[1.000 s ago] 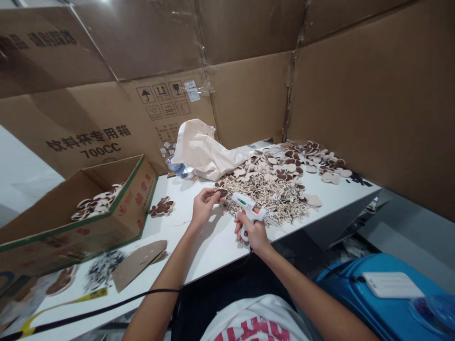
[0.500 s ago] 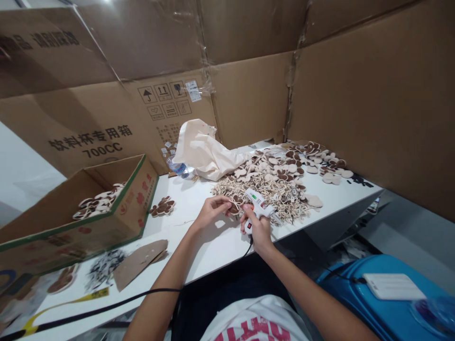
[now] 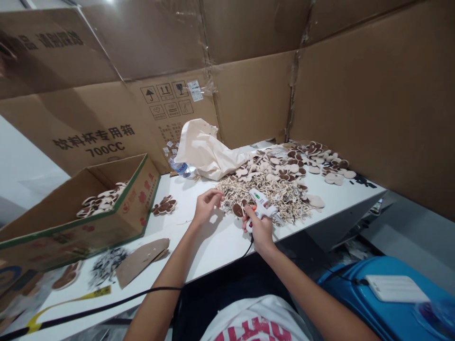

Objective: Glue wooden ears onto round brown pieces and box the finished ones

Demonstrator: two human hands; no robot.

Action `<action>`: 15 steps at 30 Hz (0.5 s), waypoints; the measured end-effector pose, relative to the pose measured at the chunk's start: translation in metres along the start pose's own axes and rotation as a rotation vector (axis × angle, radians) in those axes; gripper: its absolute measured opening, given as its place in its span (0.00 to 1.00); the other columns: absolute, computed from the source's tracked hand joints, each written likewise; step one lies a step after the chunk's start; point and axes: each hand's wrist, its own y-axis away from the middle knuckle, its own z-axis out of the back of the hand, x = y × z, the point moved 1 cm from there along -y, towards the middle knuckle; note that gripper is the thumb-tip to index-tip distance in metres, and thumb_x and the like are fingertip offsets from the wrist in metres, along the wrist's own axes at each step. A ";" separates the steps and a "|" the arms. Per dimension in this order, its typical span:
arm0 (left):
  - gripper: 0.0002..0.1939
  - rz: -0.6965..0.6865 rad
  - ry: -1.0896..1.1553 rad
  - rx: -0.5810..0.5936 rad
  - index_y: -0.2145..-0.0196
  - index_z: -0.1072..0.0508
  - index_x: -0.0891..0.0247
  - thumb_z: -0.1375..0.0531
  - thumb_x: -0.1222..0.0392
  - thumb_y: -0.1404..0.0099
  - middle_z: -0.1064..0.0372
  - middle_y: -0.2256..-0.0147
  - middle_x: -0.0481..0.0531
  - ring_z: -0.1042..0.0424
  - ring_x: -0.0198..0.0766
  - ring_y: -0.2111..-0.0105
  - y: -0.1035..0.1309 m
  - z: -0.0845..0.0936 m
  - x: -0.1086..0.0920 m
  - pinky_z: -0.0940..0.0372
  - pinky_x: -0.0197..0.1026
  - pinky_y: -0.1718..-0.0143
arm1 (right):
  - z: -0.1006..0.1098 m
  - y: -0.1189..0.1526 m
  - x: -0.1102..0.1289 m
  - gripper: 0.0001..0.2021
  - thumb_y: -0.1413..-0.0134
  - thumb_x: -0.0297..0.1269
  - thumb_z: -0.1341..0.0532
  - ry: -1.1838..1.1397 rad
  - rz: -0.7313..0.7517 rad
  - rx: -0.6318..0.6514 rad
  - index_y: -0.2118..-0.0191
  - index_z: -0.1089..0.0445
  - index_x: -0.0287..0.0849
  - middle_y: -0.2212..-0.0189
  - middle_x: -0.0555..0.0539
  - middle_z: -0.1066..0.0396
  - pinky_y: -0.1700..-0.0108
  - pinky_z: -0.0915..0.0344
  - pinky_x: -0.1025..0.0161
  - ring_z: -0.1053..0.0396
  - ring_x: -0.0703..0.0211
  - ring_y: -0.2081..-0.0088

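My right hand (image 3: 261,229) is wrapped round a white hot glue gun (image 3: 261,203) with a small green label and an orange part. At its fingertips is a brown felt piece (image 3: 239,208) with a cream cord across it; whether the fingers grip it or it rests on the pile is hard to tell. My left hand (image 3: 208,207) is apart from that piece, thumb and fingertips pinched together at the left edge of a heap of cream cord pieces (image 3: 258,187). Anything between those fingertips is too small to make out.
Brown and cream felt shapes (image 3: 284,166) lie behind the cords. A cream cloth bag (image 3: 209,151) and plastic bottle (image 3: 180,168) stand at the back. Left are a small felt pile (image 3: 164,205) and an open carton (image 3: 142,194). Tall cardboard walls (image 3: 249,94) enclose the table.
My left hand has let go of the brown felt piece and moved left and slightly up to the cord heap. The piece stays by my right hand, which keeps the glue gun.
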 end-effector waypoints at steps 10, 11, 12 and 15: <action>0.14 -0.021 -0.078 -0.285 0.63 0.18 0.63 0.31 0.49 0.38 0.25 0.74 0.48 0.34 0.33 0.79 -0.008 0.013 0.010 0.38 0.37 0.75 | -0.001 0.002 0.003 0.19 0.45 0.53 0.27 -0.013 0.027 -0.012 0.63 0.30 0.44 0.79 0.54 0.29 0.84 0.38 0.67 0.33 0.62 0.83; 0.14 -0.025 -0.115 -0.263 0.63 0.18 0.63 0.31 0.49 0.38 0.23 0.73 0.50 0.32 0.34 0.77 -0.007 0.012 0.011 0.37 0.37 0.74 | -0.001 0.002 0.003 0.19 0.45 0.53 0.27 -0.012 0.027 -0.015 0.63 0.30 0.44 0.79 0.54 0.29 0.84 0.37 0.67 0.33 0.62 0.83; 0.13 -0.028 -0.158 -0.238 0.64 0.17 0.63 0.31 0.49 0.38 0.22 0.72 0.51 0.29 0.36 0.76 -0.006 0.012 0.012 0.35 0.38 0.73 | -0.001 0.002 0.002 0.19 0.45 0.54 0.27 -0.012 0.027 -0.018 0.63 0.30 0.44 0.79 0.54 0.29 0.84 0.37 0.67 0.33 0.62 0.83; 0.11 -0.034 -0.335 -0.159 0.66 0.16 0.62 0.31 0.51 0.38 0.19 0.69 0.53 0.25 0.39 0.71 -0.003 0.011 0.015 0.33 0.39 0.70 | -0.001 0.003 0.002 0.21 0.47 0.55 0.26 -0.019 0.028 -0.025 0.63 0.30 0.44 0.79 0.54 0.29 0.84 0.37 0.68 0.33 0.63 0.83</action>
